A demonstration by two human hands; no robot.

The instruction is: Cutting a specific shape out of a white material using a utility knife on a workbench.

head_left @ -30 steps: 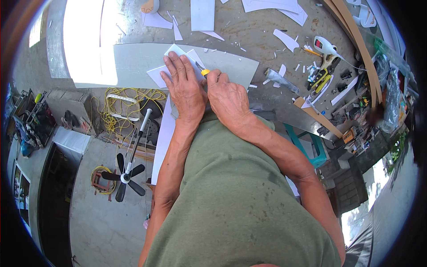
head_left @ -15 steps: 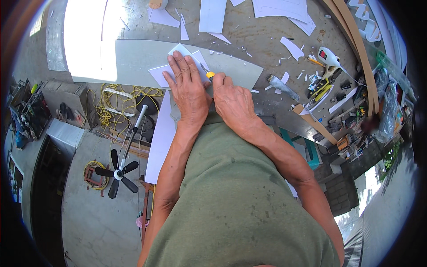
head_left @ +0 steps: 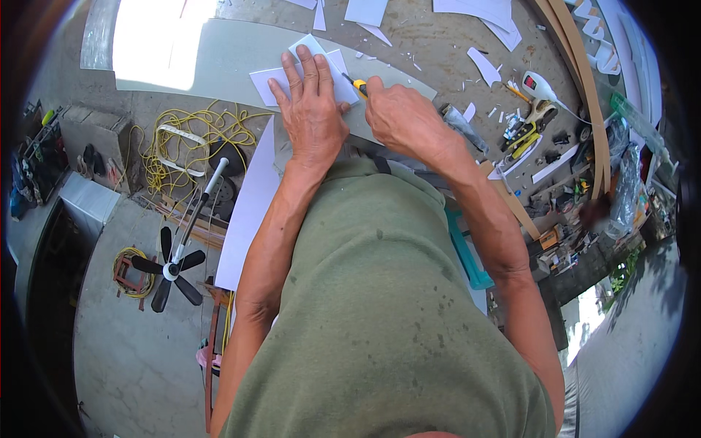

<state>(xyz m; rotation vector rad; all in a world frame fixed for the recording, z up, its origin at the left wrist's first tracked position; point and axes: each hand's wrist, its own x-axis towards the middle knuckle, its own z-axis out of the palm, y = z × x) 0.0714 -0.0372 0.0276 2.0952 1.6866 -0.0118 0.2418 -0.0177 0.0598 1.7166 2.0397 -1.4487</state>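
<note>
on the grey surface (head_left: pixel 445 47), a long sheet (head_left: pixel 241 51) lies under overlapping white pieces (head_left: pixel 266 86); the left hand (head_left: pixel 314 113) rests flat on them, fingers spread; the right hand (head_left: pixel 400 109) grips the yellow cutter (head_left: pixel 360 85) beside them; best press firmly, clear of the blade (head_left: pixel 347 77).

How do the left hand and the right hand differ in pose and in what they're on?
The left hand is laid flat with fingers extended, while the right hand is curled. The left hand presses on white sheet pieces; the right hand grips a yellow utility knife. Both hands are bare and reach forward, side by side.
</note>
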